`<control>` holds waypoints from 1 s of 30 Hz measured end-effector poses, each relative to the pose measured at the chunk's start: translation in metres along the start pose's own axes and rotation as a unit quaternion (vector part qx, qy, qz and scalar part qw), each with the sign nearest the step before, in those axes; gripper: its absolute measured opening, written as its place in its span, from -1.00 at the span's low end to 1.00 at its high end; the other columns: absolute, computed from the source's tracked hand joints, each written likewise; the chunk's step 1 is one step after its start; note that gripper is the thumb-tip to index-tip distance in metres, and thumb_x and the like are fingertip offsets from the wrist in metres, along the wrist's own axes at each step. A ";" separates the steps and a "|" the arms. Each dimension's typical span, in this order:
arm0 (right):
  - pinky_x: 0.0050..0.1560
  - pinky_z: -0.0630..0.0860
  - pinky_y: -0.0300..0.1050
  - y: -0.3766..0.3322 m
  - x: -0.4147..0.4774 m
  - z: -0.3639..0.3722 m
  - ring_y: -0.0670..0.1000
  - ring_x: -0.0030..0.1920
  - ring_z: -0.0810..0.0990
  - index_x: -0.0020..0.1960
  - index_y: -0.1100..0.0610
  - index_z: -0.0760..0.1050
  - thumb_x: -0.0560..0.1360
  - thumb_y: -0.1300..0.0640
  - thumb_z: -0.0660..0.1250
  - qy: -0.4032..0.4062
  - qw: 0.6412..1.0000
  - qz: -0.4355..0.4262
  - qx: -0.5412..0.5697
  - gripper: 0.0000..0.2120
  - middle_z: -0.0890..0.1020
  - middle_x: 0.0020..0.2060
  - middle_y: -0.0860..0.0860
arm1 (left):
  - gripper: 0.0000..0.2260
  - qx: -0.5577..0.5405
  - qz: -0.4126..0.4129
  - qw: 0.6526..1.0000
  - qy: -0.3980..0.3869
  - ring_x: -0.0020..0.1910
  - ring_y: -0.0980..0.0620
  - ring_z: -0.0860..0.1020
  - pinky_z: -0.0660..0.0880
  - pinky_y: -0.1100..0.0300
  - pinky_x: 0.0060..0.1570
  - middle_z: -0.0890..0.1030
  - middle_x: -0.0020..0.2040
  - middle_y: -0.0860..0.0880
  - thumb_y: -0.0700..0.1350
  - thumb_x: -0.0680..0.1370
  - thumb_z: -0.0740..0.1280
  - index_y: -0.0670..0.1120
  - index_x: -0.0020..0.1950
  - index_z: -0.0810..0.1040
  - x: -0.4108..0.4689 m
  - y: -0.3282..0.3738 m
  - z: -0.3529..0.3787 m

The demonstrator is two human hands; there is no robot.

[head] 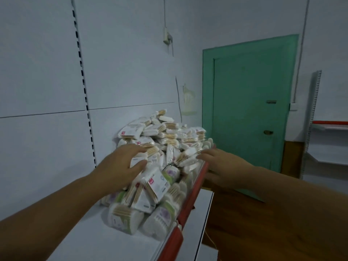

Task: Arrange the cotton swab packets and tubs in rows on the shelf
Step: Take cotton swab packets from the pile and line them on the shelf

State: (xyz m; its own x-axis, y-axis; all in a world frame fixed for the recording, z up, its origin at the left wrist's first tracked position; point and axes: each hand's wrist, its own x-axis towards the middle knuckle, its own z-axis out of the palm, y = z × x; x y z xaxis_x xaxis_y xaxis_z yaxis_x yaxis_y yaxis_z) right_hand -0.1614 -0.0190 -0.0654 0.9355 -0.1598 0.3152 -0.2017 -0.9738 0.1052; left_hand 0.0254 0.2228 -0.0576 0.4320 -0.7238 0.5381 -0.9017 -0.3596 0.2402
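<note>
Loosely open, left hand (120, 166) and right hand (224, 164) fingers rest atop packet heap (165, 132), gripping nothing.

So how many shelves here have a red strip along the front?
2. The near shelf, carrying the heap of cotton swab packets, and a far shelf at the right edge, past the green door. Others may be out of view.

A loose heap of white cotton swab packets (165, 132) and clear round tubs (124, 219) sits on the white metal shelf (84, 234), against its red front rail (190, 200). The left hand (120, 164) lies spread on the heap. The right hand (220, 164) touches packets at the rail, with a green door (248, 110) behind.
</note>
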 end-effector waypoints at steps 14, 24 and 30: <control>0.24 0.23 -0.28 0.093 0.116 0.044 -0.10 0.32 0.36 0.38 -0.03 0.37 0.53 -0.06 0.31 0.062 0.967 -0.165 0.186 -0.56 0.44 0.34 -0.09 | -0.86 -0.025 -0.091 0.995 -0.027 -0.11 0.43 0.49 0.40 0.39 -0.16 0.58 -0.08 0.25 0.04 0.55 0.30 0.14 0.08 0.59 0.094 0.054 0.071; 0.06 0.39 -0.28 0.102 0.151 0.050 -0.16 0.06 0.51 0.16 0.00 0.58 0.53 0.06 0.33 0.025 0.940 -0.256 0.225 -0.78 0.60 0.10 -0.13 | -0.88 -0.088 -0.234 0.968 -0.027 -0.50 0.16 0.53 0.42 0.34 -0.47 0.65 -0.39 0.00 -0.02 0.57 0.30 0.04 -0.12 0.60 0.101 0.071 0.082; 0.05 0.44 -0.23 0.105 0.163 0.056 -0.15 0.02 0.52 0.13 0.01 0.58 0.53 0.07 0.35 0.016 0.924 -0.263 0.275 -0.81 0.61 0.07 -0.10 | -0.75 -0.189 -0.359 0.912 0.063 -0.61 0.06 0.43 0.33 0.33 -0.59 0.58 -0.50 -0.09 -0.16 0.55 0.31 -0.19 -0.31 0.57 0.106 0.079 0.091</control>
State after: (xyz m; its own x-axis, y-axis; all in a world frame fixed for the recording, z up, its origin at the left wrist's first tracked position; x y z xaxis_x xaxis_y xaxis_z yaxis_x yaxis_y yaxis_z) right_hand -0.0140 -0.1565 -0.0562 0.8511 0.3566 0.3852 0.4658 -0.8514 -0.2412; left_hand 0.0015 0.0641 -0.0554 0.9294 -0.2993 0.2159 -0.3401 -0.4673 0.8161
